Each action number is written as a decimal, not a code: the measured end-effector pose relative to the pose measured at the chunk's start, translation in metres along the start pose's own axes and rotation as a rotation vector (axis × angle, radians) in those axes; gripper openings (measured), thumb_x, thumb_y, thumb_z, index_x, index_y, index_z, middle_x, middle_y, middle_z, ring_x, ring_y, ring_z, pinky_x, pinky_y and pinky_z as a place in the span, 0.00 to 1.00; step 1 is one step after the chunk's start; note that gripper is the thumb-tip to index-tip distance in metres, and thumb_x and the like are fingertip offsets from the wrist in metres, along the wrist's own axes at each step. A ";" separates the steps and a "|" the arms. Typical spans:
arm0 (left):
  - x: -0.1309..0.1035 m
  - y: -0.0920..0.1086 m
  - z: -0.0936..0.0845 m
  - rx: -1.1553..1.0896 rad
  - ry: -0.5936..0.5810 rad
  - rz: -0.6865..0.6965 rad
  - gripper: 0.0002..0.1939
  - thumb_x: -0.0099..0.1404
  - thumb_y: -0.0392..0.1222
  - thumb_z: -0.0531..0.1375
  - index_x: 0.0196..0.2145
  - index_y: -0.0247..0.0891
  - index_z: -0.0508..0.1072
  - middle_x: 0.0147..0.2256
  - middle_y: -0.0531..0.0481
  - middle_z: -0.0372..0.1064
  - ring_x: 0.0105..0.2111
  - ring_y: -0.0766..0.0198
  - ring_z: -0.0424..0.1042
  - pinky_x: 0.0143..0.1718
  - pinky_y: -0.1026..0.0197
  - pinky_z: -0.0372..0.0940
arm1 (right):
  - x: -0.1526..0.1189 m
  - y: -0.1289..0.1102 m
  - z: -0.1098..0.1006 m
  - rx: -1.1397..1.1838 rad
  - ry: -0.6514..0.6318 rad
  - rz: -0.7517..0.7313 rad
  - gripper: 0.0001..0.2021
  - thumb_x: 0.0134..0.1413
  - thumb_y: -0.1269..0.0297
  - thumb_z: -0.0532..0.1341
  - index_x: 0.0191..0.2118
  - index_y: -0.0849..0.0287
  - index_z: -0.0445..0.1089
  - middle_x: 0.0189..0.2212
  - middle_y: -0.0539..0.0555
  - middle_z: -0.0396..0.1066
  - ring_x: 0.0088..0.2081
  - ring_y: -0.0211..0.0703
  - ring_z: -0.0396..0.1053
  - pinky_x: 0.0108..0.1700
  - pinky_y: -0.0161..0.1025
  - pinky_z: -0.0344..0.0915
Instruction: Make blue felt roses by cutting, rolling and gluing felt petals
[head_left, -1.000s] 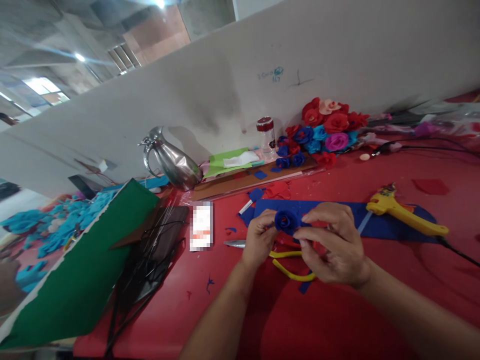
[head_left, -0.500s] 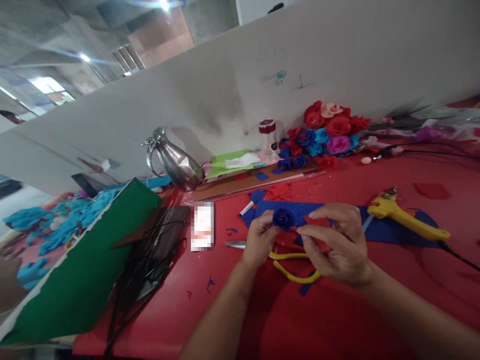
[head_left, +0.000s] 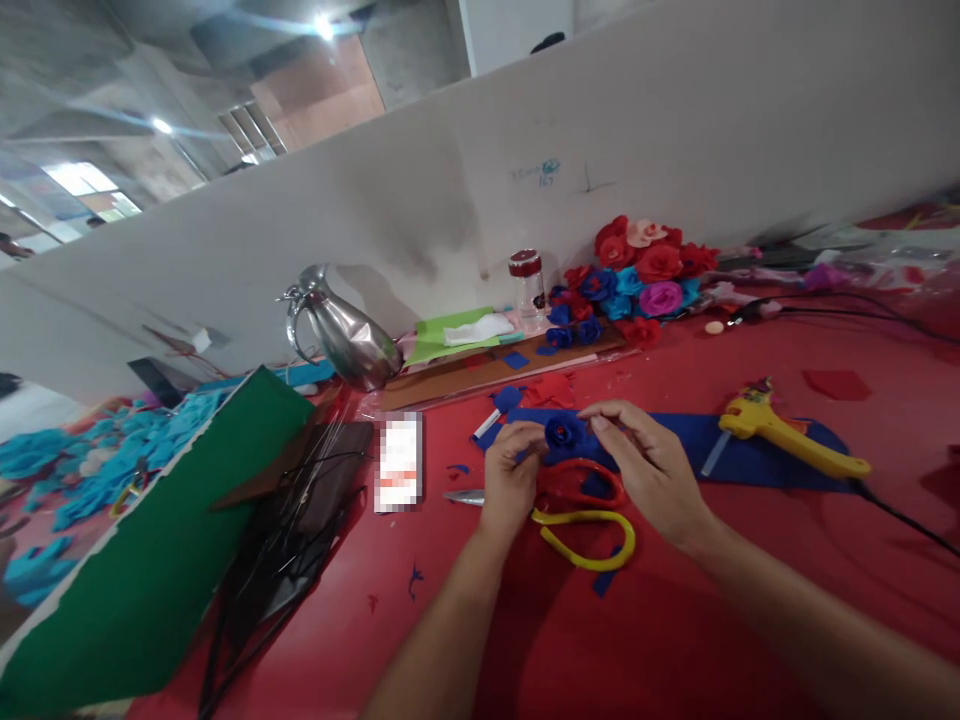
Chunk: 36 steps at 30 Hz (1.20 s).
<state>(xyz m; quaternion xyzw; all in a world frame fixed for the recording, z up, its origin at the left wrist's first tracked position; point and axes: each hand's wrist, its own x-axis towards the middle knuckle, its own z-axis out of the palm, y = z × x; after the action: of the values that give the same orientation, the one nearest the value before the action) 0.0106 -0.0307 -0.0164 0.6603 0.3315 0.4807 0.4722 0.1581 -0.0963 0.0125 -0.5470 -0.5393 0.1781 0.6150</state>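
A small dark blue flower [head_left: 560, 432] with a bit of red at its centre is pinched in my left hand [head_left: 513, 472]. My right hand [head_left: 649, 468] is just right of the flower, thumb and fingers brought together; whatever is between the fingertips is too small to make out. Below the hands lie scissors [head_left: 588, 538] with yellow and red handles, their blades pointing left. A strip of blue material [head_left: 686, 440] lies behind my hands, and a yellow glue gun [head_left: 799, 441] rests on its right part.
A steel jug [head_left: 346, 335], a jar with a red lid [head_left: 529, 290] and a pile of coloured flowers [head_left: 661, 262] stand by the wall. To the left are a phone [head_left: 399, 462], a green board [head_left: 172, 550] and turquoise scraps [head_left: 161, 455]. Dark cables trail on both sides.
The red piece that showed at my right fingertips no longer shows there. My right hand has moved left and turned, and more of the scissors' handles shows. The whole view has shifted slightly.
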 end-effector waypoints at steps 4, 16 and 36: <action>0.000 0.002 -0.001 0.073 -0.031 0.055 0.09 0.57 0.31 0.57 0.28 0.37 0.78 0.34 0.45 0.74 0.36 0.60 0.70 0.41 0.59 0.65 | 0.001 -0.004 -0.001 0.104 -0.054 0.110 0.09 0.61 0.59 0.56 0.36 0.55 0.72 0.34 0.52 0.76 0.38 0.43 0.71 0.43 0.39 0.67; 0.000 0.001 -0.001 0.082 -0.034 0.045 0.11 0.57 0.30 0.57 0.30 0.38 0.79 0.34 0.46 0.74 0.36 0.62 0.70 0.39 0.61 0.65 | 0.001 -0.007 0.000 -0.011 0.059 -0.008 0.07 0.58 0.66 0.57 0.30 0.56 0.69 0.25 0.49 0.72 0.28 0.39 0.68 0.33 0.36 0.64; 0.004 0.001 -0.005 0.180 0.004 0.176 0.08 0.62 0.38 0.60 0.30 0.40 0.80 0.34 0.45 0.76 0.35 0.61 0.73 0.38 0.60 0.67 | -0.001 -0.011 -0.001 -0.359 0.113 -0.335 0.05 0.54 0.69 0.60 0.35 0.55 0.72 0.40 0.56 0.67 0.45 0.52 0.66 0.48 0.53 0.62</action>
<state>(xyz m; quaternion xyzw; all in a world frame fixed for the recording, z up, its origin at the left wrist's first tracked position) 0.0069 -0.0264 -0.0139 0.7257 0.3150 0.4900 0.3661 0.1542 -0.1013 0.0217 -0.5597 -0.6101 -0.0559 0.5580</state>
